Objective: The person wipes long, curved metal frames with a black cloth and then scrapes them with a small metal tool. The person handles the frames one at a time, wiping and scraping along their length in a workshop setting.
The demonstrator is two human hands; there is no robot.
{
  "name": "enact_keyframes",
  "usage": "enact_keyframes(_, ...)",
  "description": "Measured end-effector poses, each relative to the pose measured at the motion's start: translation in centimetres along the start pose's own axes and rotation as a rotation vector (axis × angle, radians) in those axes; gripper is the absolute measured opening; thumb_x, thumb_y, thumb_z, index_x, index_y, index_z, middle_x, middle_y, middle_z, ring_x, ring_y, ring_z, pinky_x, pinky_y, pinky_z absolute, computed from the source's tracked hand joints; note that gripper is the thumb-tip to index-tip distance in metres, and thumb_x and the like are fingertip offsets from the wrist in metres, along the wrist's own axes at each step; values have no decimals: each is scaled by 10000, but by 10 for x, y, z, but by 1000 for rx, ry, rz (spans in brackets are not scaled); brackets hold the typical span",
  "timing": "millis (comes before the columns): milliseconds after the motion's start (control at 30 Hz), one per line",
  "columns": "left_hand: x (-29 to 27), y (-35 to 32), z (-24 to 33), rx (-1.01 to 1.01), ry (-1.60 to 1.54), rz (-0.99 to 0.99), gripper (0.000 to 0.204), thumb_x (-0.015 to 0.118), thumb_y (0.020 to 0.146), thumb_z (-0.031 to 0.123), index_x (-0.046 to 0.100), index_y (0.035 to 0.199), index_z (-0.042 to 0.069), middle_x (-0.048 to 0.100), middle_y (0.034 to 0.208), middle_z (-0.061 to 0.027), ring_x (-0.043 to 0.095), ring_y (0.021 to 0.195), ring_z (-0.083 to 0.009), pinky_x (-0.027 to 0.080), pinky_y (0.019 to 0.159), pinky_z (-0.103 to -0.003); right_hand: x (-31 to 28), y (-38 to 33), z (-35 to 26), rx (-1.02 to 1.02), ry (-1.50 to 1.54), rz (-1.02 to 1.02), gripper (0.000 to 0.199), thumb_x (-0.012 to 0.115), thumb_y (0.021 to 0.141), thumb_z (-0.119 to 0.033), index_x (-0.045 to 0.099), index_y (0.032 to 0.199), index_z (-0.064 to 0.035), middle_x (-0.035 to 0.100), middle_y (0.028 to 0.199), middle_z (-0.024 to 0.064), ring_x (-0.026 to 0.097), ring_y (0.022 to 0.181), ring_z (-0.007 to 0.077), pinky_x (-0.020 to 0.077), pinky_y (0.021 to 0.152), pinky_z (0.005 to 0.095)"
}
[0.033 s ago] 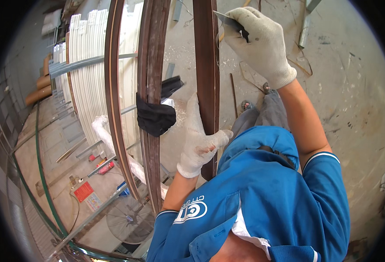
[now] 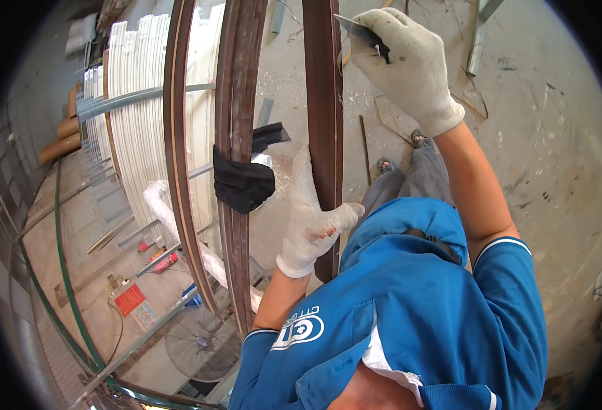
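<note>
My left hand (image 2: 311, 229), in a whitish knit glove with a reddish-brown stain, is wrapped round a long dark brown board (image 2: 325, 116) near its lower end. The thumb lies across the board's right side, and the fingers reach along its left side. Farther up, my right hand (image 2: 410, 75), gloved the same way, grips a putty knife (image 2: 353, 29) with a thin metal blade and a dark handle. The blade's tip is at the board's right edge; whether it touches cannot be told. Part of the handle is hidden inside the glove.
Left of the board run two more long brown profiles (image 2: 236, 96), one with a black cloth (image 2: 244, 186) draped over it. Beyond are stacked white strips (image 2: 137, 102), metal rails (image 2: 127, 101) and a fan (image 2: 202, 345). Metal pieces (image 2: 476, 51) and thin scraps lie on the floor.
</note>
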State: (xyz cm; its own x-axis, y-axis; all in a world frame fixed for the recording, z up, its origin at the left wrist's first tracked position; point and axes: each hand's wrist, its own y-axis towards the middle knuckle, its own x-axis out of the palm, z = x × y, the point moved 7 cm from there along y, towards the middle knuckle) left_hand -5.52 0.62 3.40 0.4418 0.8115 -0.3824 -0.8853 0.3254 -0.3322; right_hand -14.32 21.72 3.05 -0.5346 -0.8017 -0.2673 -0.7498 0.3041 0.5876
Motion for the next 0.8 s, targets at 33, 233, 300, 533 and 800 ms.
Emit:
enact_keyframes(33, 0, 4, 0, 24, 0, -9, 953, 806, 708, 156, 329, 1492, -100, 507, 1370, -211, 493, 1275, -274, 375, 1114, -370, -3, 4, 0, -30, 9, 45, 68, 657, 915, 22, 680, 963, -22, 668, 836, 19, 588, 699, 103, 486, 644, 267)
enact_keyframes(233, 0, 5, -5, 38, -104, -8, 962, 814, 738, 183, 299, 1493, -119, 490, 1378, -221, 501, 1268, -282, 390, 1107, -363, -19, 20, 15, 248, 449, 70, 64, 620, 958, -10, 658, 907, -11, 645, 812, 0, 558, 699, 90, 457, 623, 250)
enact_keyframes(300, -3, 5, -9, 1, -32, 23, 964, 815, 744, 190, 293, 1491, -125, 490, 1377, -225, 504, 1264, -287, 391, 1109, -363, -40, 33, 12, 170, 639, 184, 90, 610, 981, -47, 653, 904, -30, 624, 782, 4, 513, 639, 68, 400, 541, 232)
enact_keyframes(533, -5, 6, 0, 118, 110, 54, 960, 832, 697, 187, 343, 1450, -152, 507, 1354, -262, 527, 1249, -333, 404, 1098, -396, -69, 8, 30, 260, 475, -4, 110, 652, 979, -175, 679, 949, -73, 611, 806, -19, 523, 639, 42, 388, 544, 219)
enact_keyframes(800, -8, 2, 1, 80, 282, 122, 979, 770, 622, 148, 362, 1484, -74, 570, 1287, -159, 582, 1180, -244, 475, 1033, -357, -2, -17, 20, 79, 394, 8, 258, 841, 828, -126, 770, 1064, -49, 734, 952, 26, 708, 854, 112, 597, 738, 251)
